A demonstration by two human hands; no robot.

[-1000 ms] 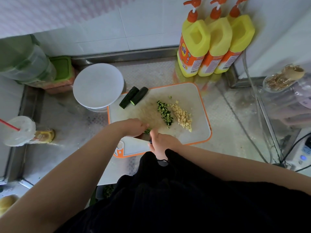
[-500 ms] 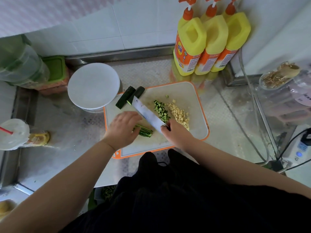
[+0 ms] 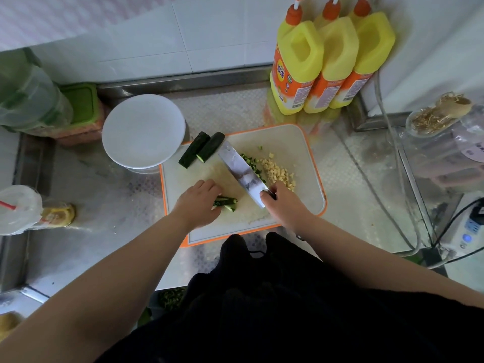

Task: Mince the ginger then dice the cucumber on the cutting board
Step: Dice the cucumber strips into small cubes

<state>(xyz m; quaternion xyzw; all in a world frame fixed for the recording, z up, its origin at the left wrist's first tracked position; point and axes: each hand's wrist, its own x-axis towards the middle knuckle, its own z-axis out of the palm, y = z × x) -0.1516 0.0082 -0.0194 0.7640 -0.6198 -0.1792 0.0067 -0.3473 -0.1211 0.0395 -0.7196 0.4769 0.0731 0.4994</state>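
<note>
Since half a second ago knife (image 3: 242, 174) barely shifted; right hand (image 3: 284, 204) grasps it, left hand (image 3: 200, 206) pins cucumber strips (image 3: 226, 203) on cutting board (image 3: 301, 142); fingertips near blade risk a nick.

The cucumber strips (image 3: 225, 203) lie on the cutting board (image 3: 301, 150), under the left fingers (image 3: 209, 188). The knife (image 3: 242, 172) lies just right of them, with diced cucumber (image 3: 251, 163) and ginger bits (image 3: 279, 172) beyond it.

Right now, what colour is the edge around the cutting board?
Orange, around a white cutting board; the head view shows it best.
</note>
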